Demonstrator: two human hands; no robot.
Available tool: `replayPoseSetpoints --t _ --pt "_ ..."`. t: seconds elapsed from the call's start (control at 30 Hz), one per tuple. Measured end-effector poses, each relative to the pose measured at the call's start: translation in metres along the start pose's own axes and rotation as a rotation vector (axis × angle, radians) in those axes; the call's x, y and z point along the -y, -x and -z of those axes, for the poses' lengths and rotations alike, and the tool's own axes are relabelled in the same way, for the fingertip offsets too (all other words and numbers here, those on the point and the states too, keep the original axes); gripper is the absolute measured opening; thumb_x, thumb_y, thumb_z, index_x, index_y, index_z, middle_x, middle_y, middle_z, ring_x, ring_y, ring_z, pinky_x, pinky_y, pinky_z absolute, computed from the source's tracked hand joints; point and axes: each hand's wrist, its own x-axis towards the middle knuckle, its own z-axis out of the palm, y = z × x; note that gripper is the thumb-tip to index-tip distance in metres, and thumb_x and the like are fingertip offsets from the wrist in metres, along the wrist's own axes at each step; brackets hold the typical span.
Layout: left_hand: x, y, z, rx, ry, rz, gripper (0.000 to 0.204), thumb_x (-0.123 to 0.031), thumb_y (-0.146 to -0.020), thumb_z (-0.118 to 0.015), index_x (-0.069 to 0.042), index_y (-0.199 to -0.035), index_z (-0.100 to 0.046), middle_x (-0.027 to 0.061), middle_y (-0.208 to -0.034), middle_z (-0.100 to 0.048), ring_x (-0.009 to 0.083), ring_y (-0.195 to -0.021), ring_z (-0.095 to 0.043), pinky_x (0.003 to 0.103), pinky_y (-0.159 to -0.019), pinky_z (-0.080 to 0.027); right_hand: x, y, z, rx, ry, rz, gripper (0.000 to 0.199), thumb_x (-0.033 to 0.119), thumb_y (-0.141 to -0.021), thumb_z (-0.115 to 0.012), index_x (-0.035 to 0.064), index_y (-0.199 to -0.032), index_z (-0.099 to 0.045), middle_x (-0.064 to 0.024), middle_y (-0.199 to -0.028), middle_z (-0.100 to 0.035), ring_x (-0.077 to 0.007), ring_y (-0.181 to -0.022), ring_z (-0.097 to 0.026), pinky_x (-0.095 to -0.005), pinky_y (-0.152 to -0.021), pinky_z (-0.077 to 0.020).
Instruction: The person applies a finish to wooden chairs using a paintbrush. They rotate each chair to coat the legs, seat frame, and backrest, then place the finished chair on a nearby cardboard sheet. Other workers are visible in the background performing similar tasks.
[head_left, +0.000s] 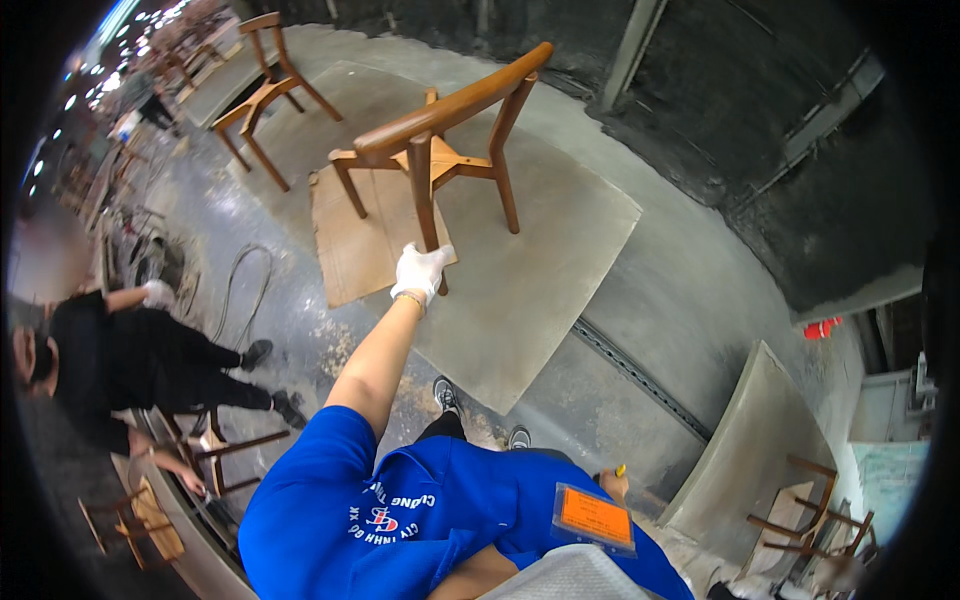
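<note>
A brown wooden chair frame (445, 105) without a seat pad stands in front of me, its thick curved backrest rail slanting up to the right. My left hand (423, 272), in a white glove, is closed around the lower part of its nearest leg. Under that side of the chair lies a flat piece of cardboard (350, 270). Low on the right, beside my body, my bare right hand (612, 486) is closed on a small yellow object (621, 470), too small to identify. My sleeve and badge hide part of that hand.
The chair stands on a large grey board (560, 220). Another chair frame (265, 95) is at the far left. A person in black (140, 355) stands at left, near more chair frames. A long slotted channel (640, 378) crosses the floor; a grey slanted panel (745, 450) rises at right.
</note>
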Motion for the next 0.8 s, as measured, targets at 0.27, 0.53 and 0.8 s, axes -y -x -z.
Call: replayPoseSetpoints --t 0.27,0.53,0.8 --pt "-0.012 -0.116 -0.065 -0.169 0.423 -0.051 0.042 -0.031 -0.091 -0.077 -0.005 -0.121 -0.066 0.0096 -0.096 -0.075 0.0229 -0.086 -0.071 0.037 -0.082 -0.055 -0.072 0.120 -0.044 -0.024 -0.283 -0.129 0.024 0.025 -0.082 -0.083 0.0041 -0.092 -0.078 -0.0097 -0.089 -0.076 -0.0208 -0.083 -0.071 -0.0363 -0.081 -0.0559" --pt "0.022 -0.136 -0.073 -0.026 0.641 -0.090 0.012 -0.010 -0.093 -0.073 -0.007 -0.104 -0.067 -0.0003 -0.079 -0.064 0.0104 -0.071 -0.056 0.030 -0.066 -0.048 -0.071 0.189 -0.093 0.264 -0.526 0.013 0.006 0.008 -0.087 -0.078 0.0050 -0.093 -0.078 -0.0004 -0.085 -0.072 -0.0122 -0.077 -0.065 -0.0317 -0.076 -0.0537" --pt "0.060 -0.169 0.010 0.336 0.406 -0.293 0.037 -0.015 -0.092 -0.079 0.001 -0.124 -0.068 0.0008 -0.106 -0.072 0.0111 -0.094 -0.062 0.029 -0.084 -0.050 -0.027 0.137 -0.067 0.146 -0.124 0.096 0.023 0.025 -0.084 -0.081 0.0034 -0.084 -0.074 -0.0141 -0.084 -0.077 -0.0238 -0.082 -0.074 -0.0399 -0.077 -0.0570"
